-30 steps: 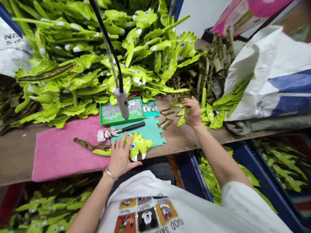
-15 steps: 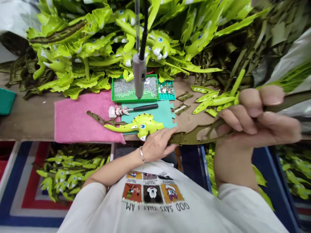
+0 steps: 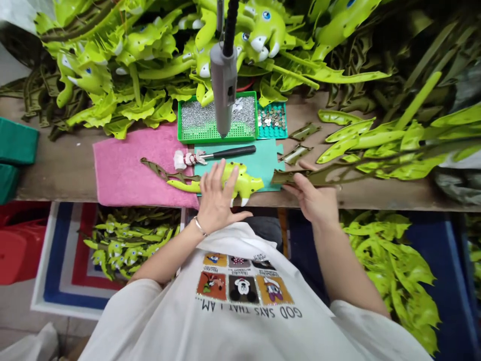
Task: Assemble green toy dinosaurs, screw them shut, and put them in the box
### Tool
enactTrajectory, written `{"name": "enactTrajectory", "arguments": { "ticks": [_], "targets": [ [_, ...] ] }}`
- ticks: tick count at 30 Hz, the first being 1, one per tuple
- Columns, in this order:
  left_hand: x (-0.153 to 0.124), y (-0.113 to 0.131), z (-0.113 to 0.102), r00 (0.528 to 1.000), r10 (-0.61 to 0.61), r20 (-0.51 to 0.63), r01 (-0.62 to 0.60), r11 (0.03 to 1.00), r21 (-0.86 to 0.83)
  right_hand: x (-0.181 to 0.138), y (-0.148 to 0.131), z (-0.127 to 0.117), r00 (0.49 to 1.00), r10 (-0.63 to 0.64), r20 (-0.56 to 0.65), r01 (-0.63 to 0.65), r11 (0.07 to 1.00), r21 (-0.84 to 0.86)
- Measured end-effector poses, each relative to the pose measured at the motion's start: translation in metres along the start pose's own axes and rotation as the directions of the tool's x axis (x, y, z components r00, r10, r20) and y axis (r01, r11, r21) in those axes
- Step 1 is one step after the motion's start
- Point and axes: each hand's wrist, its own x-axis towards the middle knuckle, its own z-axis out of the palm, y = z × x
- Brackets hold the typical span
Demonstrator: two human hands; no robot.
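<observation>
My left hand (image 3: 218, 198) lies flat with fingers spread on a lime-green dinosaur toy half (image 3: 244, 184) at the bench's front edge, over a teal foam mat (image 3: 265, 160). My right hand (image 3: 313, 193) grips a long olive-green plastic frame piece (image 3: 338, 175) that stretches off to the right, its left end touching the mat. A second olive piece (image 3: 161, 173) lies on the pink cloth (image 3: 124, 168) beside the toy. A black-handled tool (image 3: 225, 153) rests just behind it.
A hanging grey power screwdriver (image 3: 223, 85) dangles over a green tray of screws (image 3: 195, 120) and a small teal tray of discs (image 3: 272, 119). Heaps of green dinosaur parts (image 3: 124, 65) fill the bench's back; more lie in bins below (image 3: 394, 260).
My right hand brought the olive frame piece from the right-hand pile down to the mat. My left hand returned onto the green dinosaur toy half. The camera view tilted downward.
</observation>
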Motion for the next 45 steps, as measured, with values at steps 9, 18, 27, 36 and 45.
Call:
{"name": "enactTrajectory", "arguments": {
  "ticks": [9, 18, 27, 36, 45],
  "targets": [
    [0.002, -0.018, 0.004, 0.991, -0.071, 0.111, 0.061, 0.994, 0.089, 0.004, 0.026, 0.036, 0.952, 0.213, 0.222, -0.230, 0.972, 0.055],
    [0.004, -0.020, 0.003, 0.994, -0.074, 0.078, 0.068, 0.995, 0.078, -0.007, 0.025, 0.049, 0.919, 0.263, 0.295, -0.299, 0.951, 0.082],
    [0.009, -0.015, -0.003, 0.988, -0.123, 0.089, 0.116, 0.990, 0.081, -0.017, 0.016, 0.062, 0.930, 0.249, 0.272, -0.284, 0.954, 0.098],
    [-0.029, -0.027, 0.005, 0.643, -0.419, -0.641, 0.096, 0.875, -0.475, -0.023, 0.007, 0.094, 0.968, 0.034, 0.250, -0.080, 0.981, 0.178],
    [-0.009, -0.011, 0.001, 0.658, -0.729, 0.188, 0.033, -0.222, -0.975, -0.013, 0.009, 0.073, 0.778, -0.174, 0.603, 0.420, 0.859, -0.293]
  ]
}}
